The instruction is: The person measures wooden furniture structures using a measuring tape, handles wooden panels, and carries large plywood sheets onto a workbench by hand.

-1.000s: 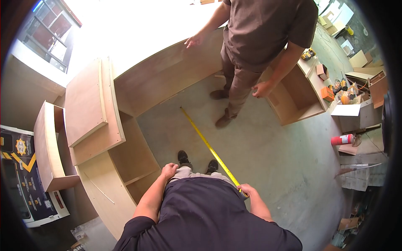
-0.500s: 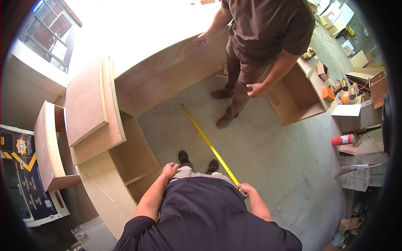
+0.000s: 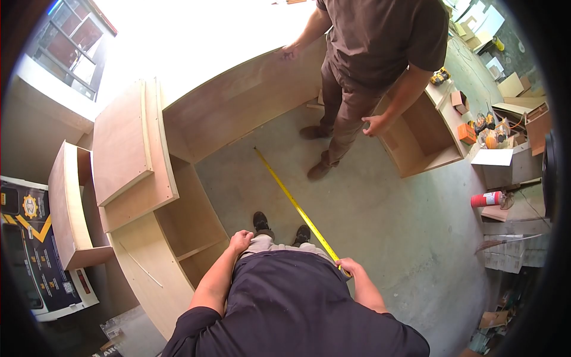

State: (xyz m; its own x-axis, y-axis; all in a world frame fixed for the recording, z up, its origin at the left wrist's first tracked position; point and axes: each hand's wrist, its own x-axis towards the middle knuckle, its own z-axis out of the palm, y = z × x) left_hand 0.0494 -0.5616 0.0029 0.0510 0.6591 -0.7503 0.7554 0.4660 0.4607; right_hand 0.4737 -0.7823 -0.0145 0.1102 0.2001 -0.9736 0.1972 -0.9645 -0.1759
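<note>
My right hand (image 3: 348,268) is wrapped round the case of a tape measure at my right hip. Its yellow blade (image 3: 292,200) stretches out in front of me, with the far end near the floor by the long wooden panel (image 3: 244,101). My left hand (image 3: 241,241) rests against my left hip with its fingers curled; whether it holds anything is hidden. To the left of that hand stands an open wooden cabinet (image 3: 193,223).
A co-worker (image 3: 380,47) stands ahead, arms apart. An open wooden box unit (image 3: 419,134) is at the right, near power tools (image 3: 485,122) and a red extinguisher (image 3: 486,199). Stacked panels (image 3: 125,143) and a curved wooden piece (image 3: 71,208) lie left.
The co-worker has shifted slightly to the right over the second, and the raised hand has moved right. The blade's far end has swayed a little. My hands stay almost where they were.
</note>
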